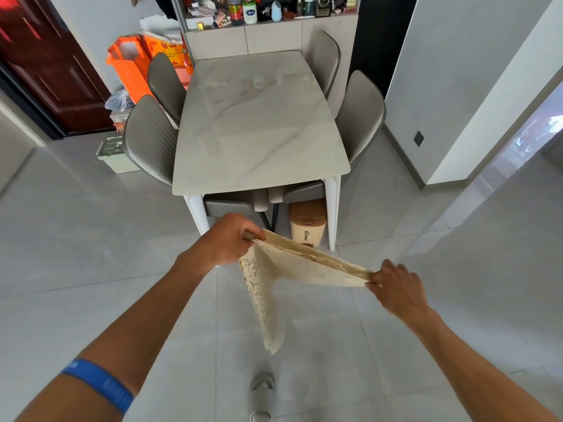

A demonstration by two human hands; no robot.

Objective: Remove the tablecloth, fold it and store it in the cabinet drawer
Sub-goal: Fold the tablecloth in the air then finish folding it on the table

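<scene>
Before table (259, 123) | two hands: left hand (227, 240), right hand (396, 289) | one folded tablecloth (292, 263) pinched

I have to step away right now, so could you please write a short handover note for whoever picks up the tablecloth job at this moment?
Left hand: grips one end of the folded tablecloth.
Right hand: pinches the other end, so the top edge is stretched between the hands, with a flap hanging down below the left hand.
The cloth is held in the air over the floor, in front of the table, whose top is already bare.
Done: cloth removed, folding partly done.
Left: finish folding, then store it in the cabinet drawer. The cabinet stands behind the table; which drawer is meant cannot be told.
</scene>
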